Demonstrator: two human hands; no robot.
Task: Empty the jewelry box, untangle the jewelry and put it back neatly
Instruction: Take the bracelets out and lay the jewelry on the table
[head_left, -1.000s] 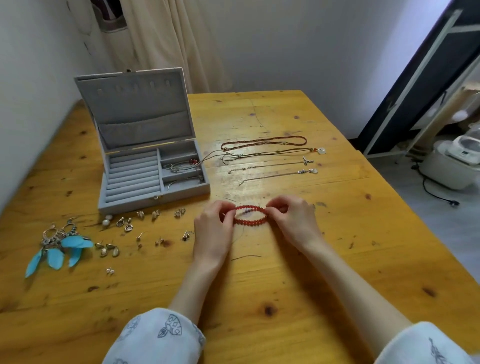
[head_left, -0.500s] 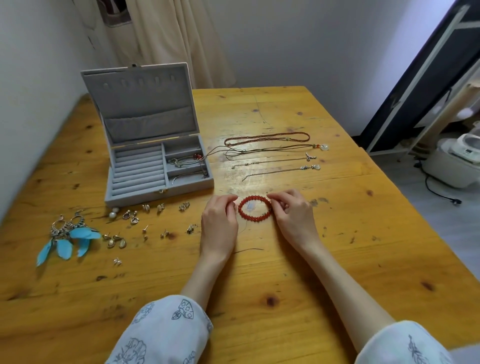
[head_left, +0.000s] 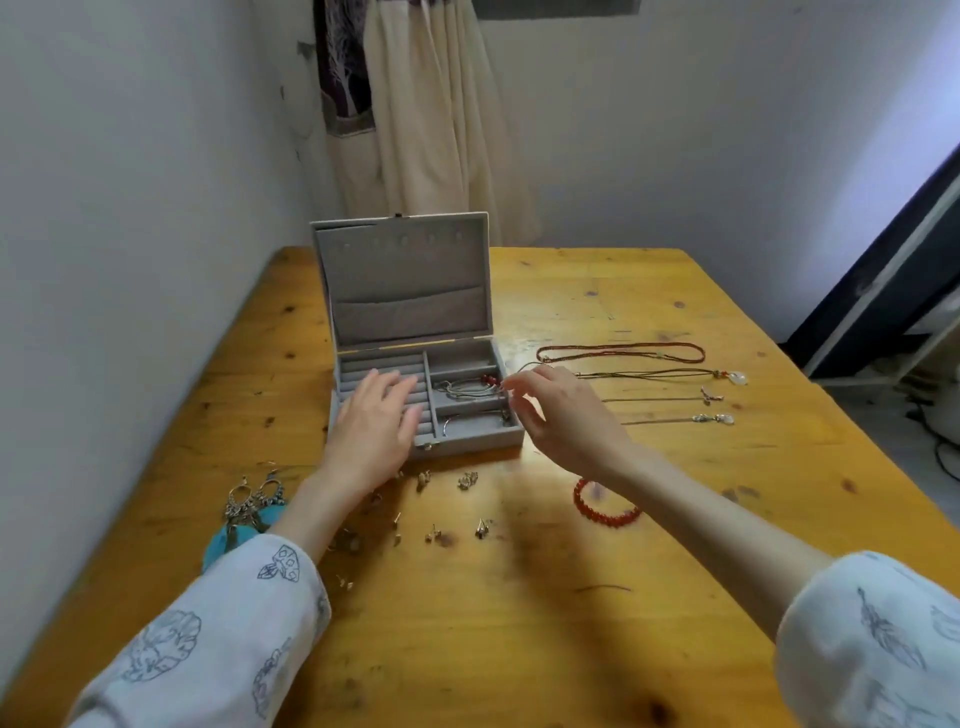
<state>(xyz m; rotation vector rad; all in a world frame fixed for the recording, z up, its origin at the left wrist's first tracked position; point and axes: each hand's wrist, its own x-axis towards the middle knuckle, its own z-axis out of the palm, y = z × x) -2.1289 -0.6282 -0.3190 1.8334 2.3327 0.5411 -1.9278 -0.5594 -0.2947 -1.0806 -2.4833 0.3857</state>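
Note:
The grey jewelry box (head_left: 470, 441) stands open on the wooden table (head_left: 571, 623), lid upright. A tangle of cords with red beads (head_left: 470, 387) lies in its right compartments. My left hand (head_left: 376, 428) hovers flat over the ring-roll section, fingers spread, holding nothing. My right hand (head_left: 558, 415) reaches toward the box's right edge with thumb and forefinger apart, empty. The red bead bracelet (head_left: 605, 506) lies on the table under my right forearm. Several necklaces (head_left: 623, 353) are laid out straight to the right of the box.
Small earrings (head_left: 467, 480) are scattered in front of the box. Feather earrings in turquoise (head_left: 249, 512) lie at the left, partly behind my left sleeve. A white wall runs along the table's left side and a curtain (head_left: 431, 119) hangs behind the box.
Both hands let go of the red bracelet, which now lies on the table, and moved forward to the box. The camera view tilted up and closer.

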